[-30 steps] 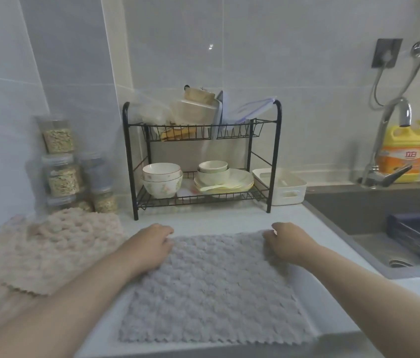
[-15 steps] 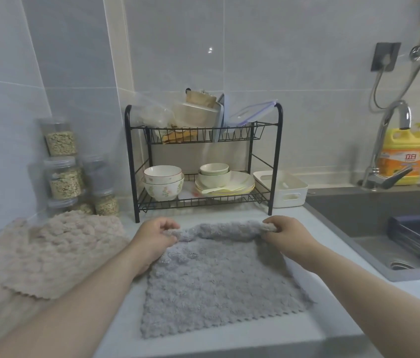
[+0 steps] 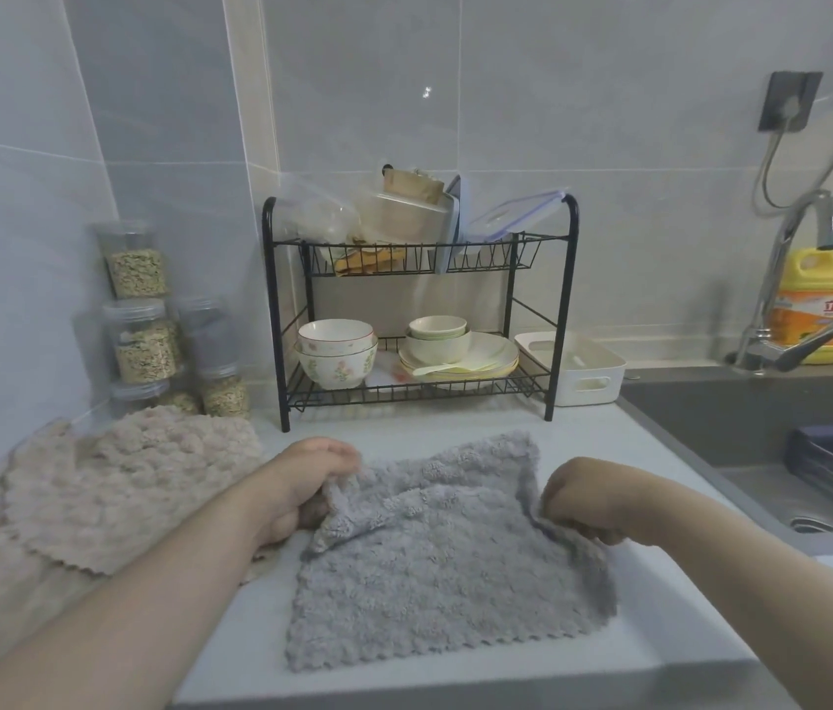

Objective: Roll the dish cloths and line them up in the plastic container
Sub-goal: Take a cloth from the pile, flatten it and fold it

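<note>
Left hand (image 3: 302, 484) and right hand (image 3: 578, 499) pinch grey cloth (image 3: 435, 571) (between them).

Cloth (image 3: 435, 571) before rack (image 3: 419, 310), left of sink (image 3: 783, 417)

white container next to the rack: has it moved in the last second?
No. The white plastic container sits just right of the dish rack, by its right front leg, between the rack and the sink, same as before.

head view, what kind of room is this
Most likely a home kitchen: a sink with a tap, a dish rack holding bowls, and a detergent bottle against a tiled wall.
</note>
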Demonstrator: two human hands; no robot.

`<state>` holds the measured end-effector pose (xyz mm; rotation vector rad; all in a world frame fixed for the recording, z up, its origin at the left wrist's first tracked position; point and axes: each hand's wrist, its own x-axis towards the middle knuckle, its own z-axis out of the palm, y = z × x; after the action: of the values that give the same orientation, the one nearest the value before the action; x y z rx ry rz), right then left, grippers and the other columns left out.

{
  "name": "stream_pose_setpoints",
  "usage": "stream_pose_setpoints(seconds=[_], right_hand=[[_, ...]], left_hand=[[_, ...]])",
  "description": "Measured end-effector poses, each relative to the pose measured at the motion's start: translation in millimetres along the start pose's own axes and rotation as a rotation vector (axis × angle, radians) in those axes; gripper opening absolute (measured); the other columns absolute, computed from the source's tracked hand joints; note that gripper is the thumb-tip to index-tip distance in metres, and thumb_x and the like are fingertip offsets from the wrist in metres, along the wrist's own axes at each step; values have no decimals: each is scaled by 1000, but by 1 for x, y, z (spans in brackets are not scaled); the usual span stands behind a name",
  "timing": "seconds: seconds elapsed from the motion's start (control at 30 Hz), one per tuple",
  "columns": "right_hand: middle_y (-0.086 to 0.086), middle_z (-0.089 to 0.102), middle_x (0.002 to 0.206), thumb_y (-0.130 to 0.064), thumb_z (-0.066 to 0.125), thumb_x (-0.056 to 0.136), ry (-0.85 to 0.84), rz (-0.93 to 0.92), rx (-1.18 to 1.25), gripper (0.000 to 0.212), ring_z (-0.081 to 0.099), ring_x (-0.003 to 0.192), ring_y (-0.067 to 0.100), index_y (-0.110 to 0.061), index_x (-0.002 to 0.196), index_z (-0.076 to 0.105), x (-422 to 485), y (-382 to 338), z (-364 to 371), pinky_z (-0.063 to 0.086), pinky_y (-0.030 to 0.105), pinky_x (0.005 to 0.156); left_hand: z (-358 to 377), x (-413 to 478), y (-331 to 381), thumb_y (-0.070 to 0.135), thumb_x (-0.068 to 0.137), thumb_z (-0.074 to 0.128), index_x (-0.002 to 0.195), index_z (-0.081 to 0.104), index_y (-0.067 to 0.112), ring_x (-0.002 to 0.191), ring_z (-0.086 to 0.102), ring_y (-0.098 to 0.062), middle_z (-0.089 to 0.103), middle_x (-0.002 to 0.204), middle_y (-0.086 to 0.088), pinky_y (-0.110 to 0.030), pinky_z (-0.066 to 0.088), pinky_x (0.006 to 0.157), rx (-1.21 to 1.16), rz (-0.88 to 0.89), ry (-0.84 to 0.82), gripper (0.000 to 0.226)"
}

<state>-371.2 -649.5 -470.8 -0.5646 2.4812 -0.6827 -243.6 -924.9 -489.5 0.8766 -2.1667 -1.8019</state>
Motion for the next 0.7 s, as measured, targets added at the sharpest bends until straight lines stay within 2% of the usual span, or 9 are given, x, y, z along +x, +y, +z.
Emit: stream_pose_setpoints(seconds=[0.13, 0.2, 0.27, 0.3, 0.4, 0.5, 0.57, 0.63, 0.7], right_hand=[[1, 42, 39, -4, 47, 75, -167, 117, -265, 23, 28, 33, 14, -10, 54, 48, -13, -9, -12, 18, 17, 42], [2, 49, 41, -3, 45, 83, 11, 155, -195, 27, 34, 30, 13, -7, 57, 52, -1, -13, -22, 23, 15, 40], [9, 57, 58, -9, 41, 92, 261, 125, 17, 25, 46, 39, 18, -4, 69, 52, 24, -12, -24, 36, 18, 43], [12, 60, 67, -16, 41, 95, 310, 109, 58, 27, 51, 45, 21, -2, 75, 53, 35, -15, -22, 43, 22, 47], [13, 66, 75, -42, 44, 96, 201, 108, -119, 45, 61, 50, 25, -3, 82, 59, 56, -25, -11, 54, 26, 53], [10, 60, 62, -25, 55, 82, 150, 70, -334, 22, 55, 44, 22, -6, 72, 59, 63, -37, -8, 47, 20, 50], [12, 62, 71, -20, 56, 78, 148, 54, -340, 13, 54, 52, 23, -8, 73, 58, 70, -40, -10, 45, 23, 54], [13, 62, 77, -22, 61, 76, 126, 32, -134, 13, 53, 57, 23, -9, 76, 58, 80, -41, -12, 44, 27, 57], [10, 62, 73, -24, 66, 79, 161, 22, 64, 18, 55, 54, 22, -7, 79, 61, 94, -40, -12, 45, 25, 57]], left_hand=[[3, 15, 2, 22, 92, 61, 96, 60, 9, 67, 49, -17, 60, 99, -11, -22, 41, 48, 179, 31, 145, 13], [4, 24, 7, 21, 90, 65, 95, 60, 5, 73, 51, -19, 60, 92, -10, -25, 41, 57, 336, 46, 146, 18], [5, 29, 16, 21, 83, 71, 91, 60, 3, 71, 53, -21, 60, 84, -9, -26, 41, 60, 486, 23, 130, 22], [6, 32, 19, 20, 80, 73, 91, 60, 2, 69, 54, -21, 62, 83, -9, -25, 41, 58, 546, 3, 116, 24], [10, 39, 27, 10, 76, 72, 93, 64, 0, 59, 54, -21, 64, 77, -11, -23, 42, 49, 690, -52, 53, 21], [13, 47, 32, 0, 79, 63, 100, 67, 3, 68, 58, -22, 66, 86, -8, -29, 52, 59, 818, 2, 20, 21], [15, 53, 31, -6, 80, 60, 102, 67, 10, 77, 57, -20, 62, 85, -4, -25, 49, 59, 791, 76, 41, 28], [17, 62, 28, -10, 79, 57, 92, 65, 12, 77, 56, -20, 59, 79, -3, -20, 44, 53, 691, 102, 70, 26], [18, 71, 26, -7, 75, 59, 83, 64, 6, 69, 56, -22, 62, 79, -10, -22, 44, 54, 576, 89, 120, 16]])
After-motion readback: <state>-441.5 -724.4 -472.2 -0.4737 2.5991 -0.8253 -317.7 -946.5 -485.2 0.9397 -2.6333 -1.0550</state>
